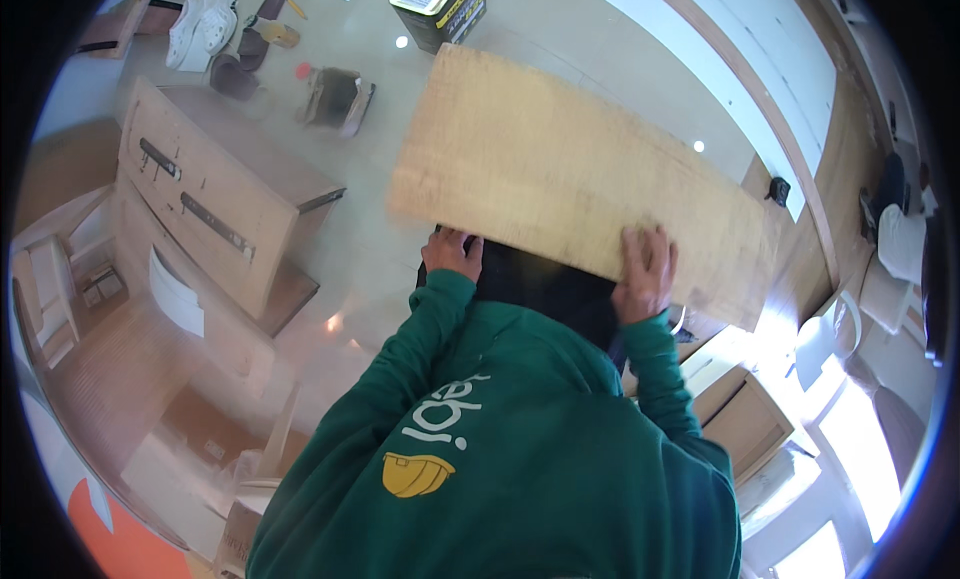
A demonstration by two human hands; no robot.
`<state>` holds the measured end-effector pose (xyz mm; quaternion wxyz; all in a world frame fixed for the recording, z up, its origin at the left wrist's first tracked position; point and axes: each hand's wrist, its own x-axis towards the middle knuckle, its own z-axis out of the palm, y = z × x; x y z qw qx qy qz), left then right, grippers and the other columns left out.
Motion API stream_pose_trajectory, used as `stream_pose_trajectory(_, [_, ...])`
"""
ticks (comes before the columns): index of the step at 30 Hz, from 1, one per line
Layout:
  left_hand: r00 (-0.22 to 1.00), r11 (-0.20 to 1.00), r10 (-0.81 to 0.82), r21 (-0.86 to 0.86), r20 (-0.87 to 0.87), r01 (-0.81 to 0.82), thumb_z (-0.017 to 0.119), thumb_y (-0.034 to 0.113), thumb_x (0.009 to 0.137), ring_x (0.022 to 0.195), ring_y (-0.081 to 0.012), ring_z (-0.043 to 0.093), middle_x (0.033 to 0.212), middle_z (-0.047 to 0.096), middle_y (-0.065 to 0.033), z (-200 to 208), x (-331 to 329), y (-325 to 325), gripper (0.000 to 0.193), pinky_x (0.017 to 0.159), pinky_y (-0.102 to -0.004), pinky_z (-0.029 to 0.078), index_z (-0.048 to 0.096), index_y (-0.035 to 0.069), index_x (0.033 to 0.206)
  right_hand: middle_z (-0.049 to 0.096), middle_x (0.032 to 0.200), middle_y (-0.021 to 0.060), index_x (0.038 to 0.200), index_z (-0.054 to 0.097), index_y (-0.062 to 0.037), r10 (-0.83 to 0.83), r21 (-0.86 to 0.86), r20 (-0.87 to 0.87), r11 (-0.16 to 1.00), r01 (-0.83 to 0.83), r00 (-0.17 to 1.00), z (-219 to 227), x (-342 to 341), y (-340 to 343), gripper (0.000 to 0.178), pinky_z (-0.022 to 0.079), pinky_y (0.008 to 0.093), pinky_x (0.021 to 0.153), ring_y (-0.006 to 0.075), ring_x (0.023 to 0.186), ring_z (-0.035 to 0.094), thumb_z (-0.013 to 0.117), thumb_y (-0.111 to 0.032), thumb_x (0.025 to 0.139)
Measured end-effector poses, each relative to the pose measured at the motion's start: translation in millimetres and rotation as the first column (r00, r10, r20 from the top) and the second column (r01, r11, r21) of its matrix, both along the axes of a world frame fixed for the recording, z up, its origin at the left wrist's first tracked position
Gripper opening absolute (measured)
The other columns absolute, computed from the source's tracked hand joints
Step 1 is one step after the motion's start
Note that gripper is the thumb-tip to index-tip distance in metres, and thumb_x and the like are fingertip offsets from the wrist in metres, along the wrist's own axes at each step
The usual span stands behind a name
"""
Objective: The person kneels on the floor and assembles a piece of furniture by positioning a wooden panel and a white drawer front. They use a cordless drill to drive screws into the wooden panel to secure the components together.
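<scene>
A long, pale wooden board (560, 149) lies slantwise in front of me, above my dark-clothed lap. Its left end is smeared by motion. At the near edge, toward the left, my left hand (453, 254) is closed on the board with its fingers curled; some fingertips are hidden. Farther right along the same edge, my right hand (645, 271) grips the board, its fingers laid over the upper face. What the thumb does underneath cannot be seen.
A dark rectangular can (440, 14) stands beyond the board. To the left are a wooden cabinet (215, 204) with metal drawer slides, a small open box (338, 101), and white clogs (203, 27). A black tape measure (778, 190) sits at the right, near a low wooden cabinet (745, 424).
</scene>
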<state>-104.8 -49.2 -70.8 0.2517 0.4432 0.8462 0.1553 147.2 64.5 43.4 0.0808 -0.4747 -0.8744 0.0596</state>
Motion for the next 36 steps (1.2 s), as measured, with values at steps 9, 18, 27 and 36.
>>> stream_pose_trajectory(9, [0.955,0.927,-0.193,0.361,0.225,0.103,0.065,0.016,0.077,0.087,-0.0272,0.060,0.092,0.063,-0.0112,47.2,13.6,-68.8,0.024,0.080,-0.0351,0.047,0.063,0.004,0.098,0.066,0.092,0.0174,0.107,0.063,-0.0068,0.103,-0.210,-0.047,0.972,-0.110,0.994,99.4,29.2,168.4,0.036,0.047,0.0346,0.078,0.0308,0.082,0.062,0.065,-0.027,0.078])
stream_pose_trajectory(18, [0.999,0.940,-0.009,0.342,0.040,-0.006,0.066,0.022,0.076,0.097,-0.0281,0.057,0.095,0.065,-0.0099,55.0,38.4,-146.9,0.022,0.087,-0.0378,0.045,0.067,0.008,0.093,0.066,0.089,0.0075,0.111,0.062,-0.0002,0.107,-0.236,-0.063,0.965,-0.119,0.992,75.7,45.9,246.3,0.035,0.047,0.0307,0.077,0.0159,0.075,0.059,0.066,-0.020,0.081])
stream_pose_trajectory(27, [0.997,0.963,0.064,0.261,0.035,-0.070,0.064,0.024,0.077,0.095,-0.0256,0.056,0.094,0.065,-0.0051,62.7,22.5,-131.3,0.022,0.087,-0.0376,0.043,0.068,0.011,0.095,0.067,0.089,0.0116,0.111,0.063,-0.0029,0.167,-0.308,-0.006,0.938,-0.161,0.986,99.3,24.0,230.7,0.037,0.047,0.0321,0.080,0.0203,0.078,0.061,0.066,-0.023,0.081])
stream_pose_trajectory(36, [0.980,0.962,0.132,0.218,0.148,-0.163,0.064,0.023,0.078,0.097,-0.0229,0.053,0.090,0.065,-0.0003,51.8,15.0,-123.9,0.019,0.086,-0.0397,0.036,0.068,0.014,0.094,0.064,0.088,0.0059,0.110,0.060,0.0018,0.208,-0.312,0.081,0.934,-0.173,0.975,114.3,37.5,255.7,0.033,0.045,0.0298,0.080,0.0143,0.080,0.056,0.064,-0.017,0.083])
